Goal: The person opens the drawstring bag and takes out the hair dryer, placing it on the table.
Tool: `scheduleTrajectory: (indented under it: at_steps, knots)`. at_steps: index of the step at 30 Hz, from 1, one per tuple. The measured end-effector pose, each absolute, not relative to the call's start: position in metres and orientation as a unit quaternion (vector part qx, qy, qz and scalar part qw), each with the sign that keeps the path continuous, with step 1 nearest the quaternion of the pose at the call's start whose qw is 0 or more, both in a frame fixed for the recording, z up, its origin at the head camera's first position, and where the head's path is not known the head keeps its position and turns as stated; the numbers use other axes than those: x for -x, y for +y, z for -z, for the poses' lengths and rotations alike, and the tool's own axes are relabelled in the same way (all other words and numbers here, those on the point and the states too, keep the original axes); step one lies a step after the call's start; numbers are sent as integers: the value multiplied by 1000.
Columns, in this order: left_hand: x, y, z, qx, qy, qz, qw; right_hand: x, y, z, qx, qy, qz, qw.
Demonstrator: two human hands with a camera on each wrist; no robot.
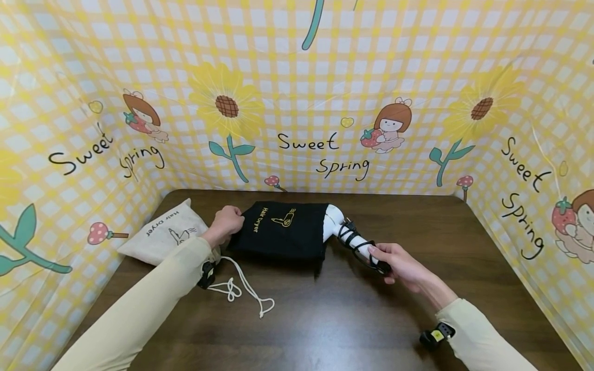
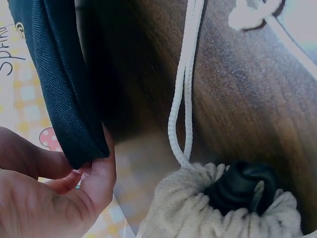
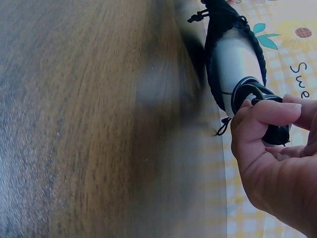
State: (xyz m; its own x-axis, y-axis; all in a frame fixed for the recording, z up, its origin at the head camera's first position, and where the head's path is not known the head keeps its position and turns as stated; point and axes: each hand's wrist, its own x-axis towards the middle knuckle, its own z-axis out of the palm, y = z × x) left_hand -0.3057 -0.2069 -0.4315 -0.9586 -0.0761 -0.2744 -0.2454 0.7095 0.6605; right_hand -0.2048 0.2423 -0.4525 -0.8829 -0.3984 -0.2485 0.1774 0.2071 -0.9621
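A black drawstring bag printed "Hair Dryer" covers the barrel of a white hair dryer, whose rear end and handle stick out of the bag's mouth on the right. My left hand pinches the bag's closed bottom corner; the left wrist view shows thumb and fingers on the dark cloth. With my right hand I grip the end of the handle, where a black cord is wound round it. Inside the bag, the dryer's front part is hidden.
A cream drawstring bag, also printed "Hair Dryer", lies at the left under my left forearm. Something black pokes from its gathered mouth. Its white cords trail over the brown table. Yellow checked cloth hangs behind and at both sides.
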Motion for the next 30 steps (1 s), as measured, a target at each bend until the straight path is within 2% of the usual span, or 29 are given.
scheduleTrajectory:
  at_steps: [30]
  knots:
    - [302, -205, 432, 76, 922, -366, 103, 204, 252, 452, 50, 742, 630, 223]
